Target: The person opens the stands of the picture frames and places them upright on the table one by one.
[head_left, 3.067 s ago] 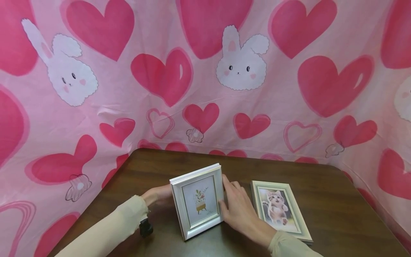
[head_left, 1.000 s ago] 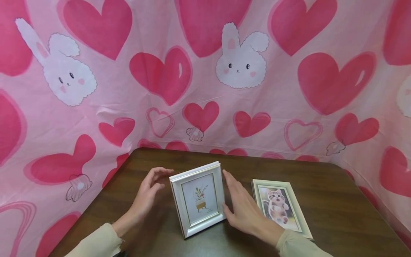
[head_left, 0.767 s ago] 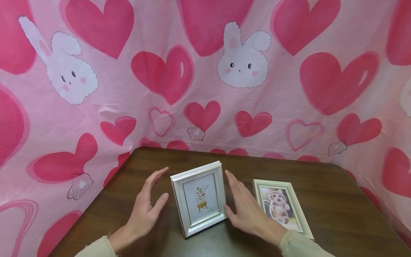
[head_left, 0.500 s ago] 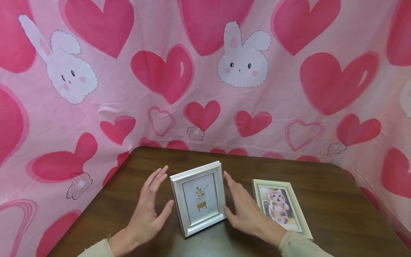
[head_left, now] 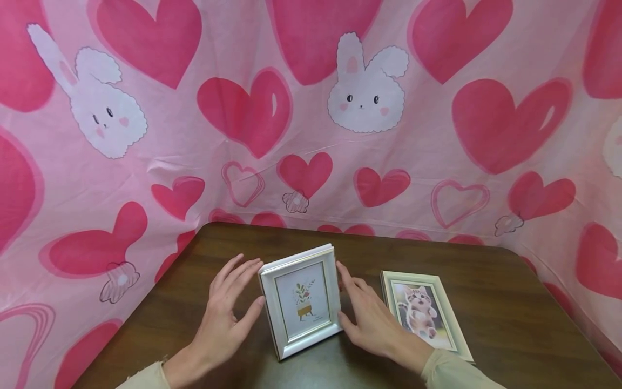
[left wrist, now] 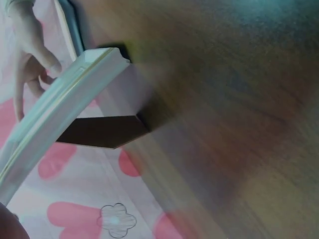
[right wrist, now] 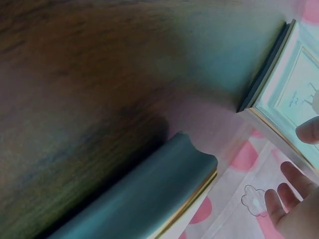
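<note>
A white picture frame with a potted-plant print stands tilted back on the table in the head view. The left wrist view shows its dark easel leg spread out behind it. My left hand is at its left side, fingers loosely extended, fingertips right at the upper left edge and thumb near the side. On the other side, my right hand has its fingertips by the right edge and its thumb close to the lower right corner. Neither hand wraps round the frame.
A second, cream picture frame with a kitten photo lies flat on the brown table, right beside my right hand. Behind the table hangs a pink cloth with hearts and rabbits.
My left hand came out from behind the white frame, moved left with spread fingers, then returned to its left edge. My right hand stayed by the right edge, its fingers shifting slightly.
</note>
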Action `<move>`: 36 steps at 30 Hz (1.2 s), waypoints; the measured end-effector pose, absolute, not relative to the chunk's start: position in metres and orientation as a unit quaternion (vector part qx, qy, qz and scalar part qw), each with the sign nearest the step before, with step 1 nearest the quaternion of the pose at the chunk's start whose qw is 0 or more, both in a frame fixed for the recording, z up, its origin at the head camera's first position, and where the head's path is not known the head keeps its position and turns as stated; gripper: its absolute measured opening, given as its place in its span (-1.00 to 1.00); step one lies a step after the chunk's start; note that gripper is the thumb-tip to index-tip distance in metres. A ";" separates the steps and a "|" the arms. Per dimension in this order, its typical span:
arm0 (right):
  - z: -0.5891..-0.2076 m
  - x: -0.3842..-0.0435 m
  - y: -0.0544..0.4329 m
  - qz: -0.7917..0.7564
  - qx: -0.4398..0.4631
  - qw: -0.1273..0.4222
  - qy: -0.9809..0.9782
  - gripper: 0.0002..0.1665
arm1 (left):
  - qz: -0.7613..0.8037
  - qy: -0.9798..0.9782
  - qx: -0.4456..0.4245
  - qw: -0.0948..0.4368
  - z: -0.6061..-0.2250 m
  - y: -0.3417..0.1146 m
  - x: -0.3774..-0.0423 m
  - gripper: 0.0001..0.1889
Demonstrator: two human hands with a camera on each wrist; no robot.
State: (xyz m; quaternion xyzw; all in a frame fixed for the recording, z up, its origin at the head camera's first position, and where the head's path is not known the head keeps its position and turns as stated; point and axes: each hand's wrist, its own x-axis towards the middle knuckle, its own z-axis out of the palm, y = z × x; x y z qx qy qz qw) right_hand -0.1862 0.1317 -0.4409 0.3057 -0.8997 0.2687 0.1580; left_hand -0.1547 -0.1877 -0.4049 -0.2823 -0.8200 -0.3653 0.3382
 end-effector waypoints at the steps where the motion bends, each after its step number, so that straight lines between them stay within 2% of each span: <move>1: -0.441 -0.186 0.132 0.268 0.305 0.159 -0.900 0.30 | -0.365 -0.818 -0.284 0.341 -0.404 -0.188 -0.155 -0.29; 16: -0.438 -0.185 0.130 0.261 0.294 0.151 -0.907 0.21 | -0.366 -0.801 -0.296 0.370 -0.401 -0.186 -0.161 -0.42; 36: -0.440 -0.187 0.129 0.258 0.298 0.164 -0.904 0.15 | -0.392 -0.816 -0.246 0.345 -0.401 -0.183 -0.160 -0.43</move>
